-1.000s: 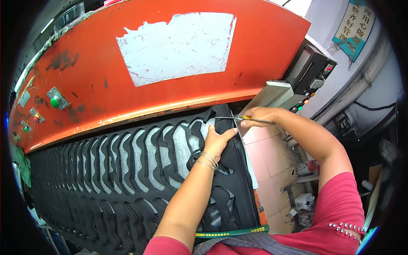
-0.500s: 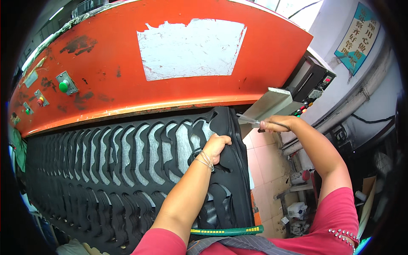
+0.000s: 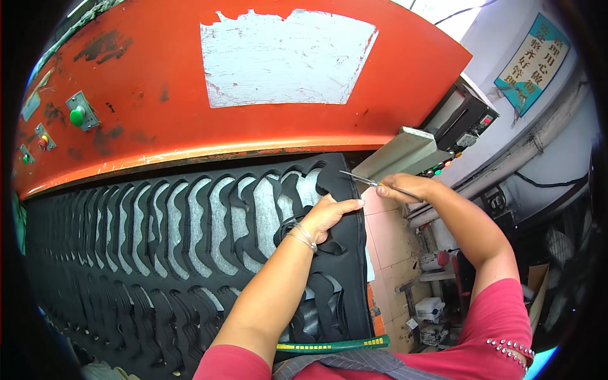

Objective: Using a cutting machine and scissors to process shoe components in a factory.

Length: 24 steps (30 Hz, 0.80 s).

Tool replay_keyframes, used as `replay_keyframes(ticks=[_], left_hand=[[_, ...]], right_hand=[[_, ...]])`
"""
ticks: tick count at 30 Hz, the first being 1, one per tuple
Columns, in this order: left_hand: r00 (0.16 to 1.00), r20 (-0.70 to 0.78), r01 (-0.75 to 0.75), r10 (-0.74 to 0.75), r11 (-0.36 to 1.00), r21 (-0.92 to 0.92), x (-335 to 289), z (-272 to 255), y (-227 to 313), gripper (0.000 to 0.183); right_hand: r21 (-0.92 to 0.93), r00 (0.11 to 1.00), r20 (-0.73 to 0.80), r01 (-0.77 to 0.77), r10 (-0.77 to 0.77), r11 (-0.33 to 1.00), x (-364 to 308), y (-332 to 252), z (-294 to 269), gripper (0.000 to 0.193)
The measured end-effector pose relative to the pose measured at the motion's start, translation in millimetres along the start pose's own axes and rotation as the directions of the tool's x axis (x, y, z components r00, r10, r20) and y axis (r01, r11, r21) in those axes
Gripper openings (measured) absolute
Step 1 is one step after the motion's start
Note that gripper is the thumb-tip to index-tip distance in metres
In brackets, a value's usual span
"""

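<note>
A stack of black foam sheets (image 3: 358,266) with rows of wavy cut-outs spreads before me; pale grey shows through many openings. My left hand (image 3: 327,218) grips the foam near its right end, thumb stretched along the top to the edge, other fingers curled and partly hidden in a cut-out. Beyond that edge, my right hand (image 3: 403,188) is closed round a pair of scissors (image 3: 362,180). Their thin metal blades point left, with the tip over the far right corner of the foam.
An orange machine (image 3: 145,120) with a green button (image 3: 77,116) rises behind the foam. A metal plate (image 3: 400,152) juts out beside its right end. Along the near edge runs a green and yellow tube (image 3: 332,346). Tiled floor (image 3: 389,247) and a cluttered rack (image 3: 434,275) lie at right.
The scissors have come left and nearer to the foam, their tip now over its corner. My left thumb has stretched out to the foam's right edge. The view has shifted slightly.
</note>
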<state>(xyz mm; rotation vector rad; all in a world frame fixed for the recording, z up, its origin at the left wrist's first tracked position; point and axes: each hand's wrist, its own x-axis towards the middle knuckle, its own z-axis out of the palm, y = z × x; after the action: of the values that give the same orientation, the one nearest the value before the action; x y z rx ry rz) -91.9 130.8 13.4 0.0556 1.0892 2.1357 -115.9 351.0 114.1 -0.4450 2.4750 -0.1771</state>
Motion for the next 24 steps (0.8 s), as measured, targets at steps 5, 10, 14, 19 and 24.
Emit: replay_keyframes(ticks=[5, 10, 14, 19, 24], left_hand=[[1.0, -0.014, -0.006, 0.007, 1.0, 0.005, 3, 0, 0, 0.02], [0.99, 0.142, 0.031, 0.011, 0.956, -0.29, -2, -21, -6, 0.024], [0.985, 0.172, 0.069, -0.011, 0.94, -0.334, -1, -26, -11, 0.025], [0.992, 0.128, 0.027, 0.012, 0.954, -0.299, -3, -24, -12, 0.032], [0.987, 0.119, -0.107, 0.104, 0.994, 0.014, -3, -20, -10, 0.033]], right_hand=[[0.054, 0.996, -0.094, -0.006, 0.011, 0.998, -10, -1, 13, 0.088], [0.255, 1.0, -0.002, -0.014, 0.016, 0.967, -34, 27, -1, 0.088], [0.214, 0.994, 0.106, -0.063, 0.041, 0.975, -29, 29, -5, 0.097], [0.139, 0.994, 0.098, -0.057, 0.043, 0.989, 15, 1, -16, 0.101], [-0.05, 0.992, 0.07, 0.11, -0.107, 0.993, 34, -13, -29, 0.097]])
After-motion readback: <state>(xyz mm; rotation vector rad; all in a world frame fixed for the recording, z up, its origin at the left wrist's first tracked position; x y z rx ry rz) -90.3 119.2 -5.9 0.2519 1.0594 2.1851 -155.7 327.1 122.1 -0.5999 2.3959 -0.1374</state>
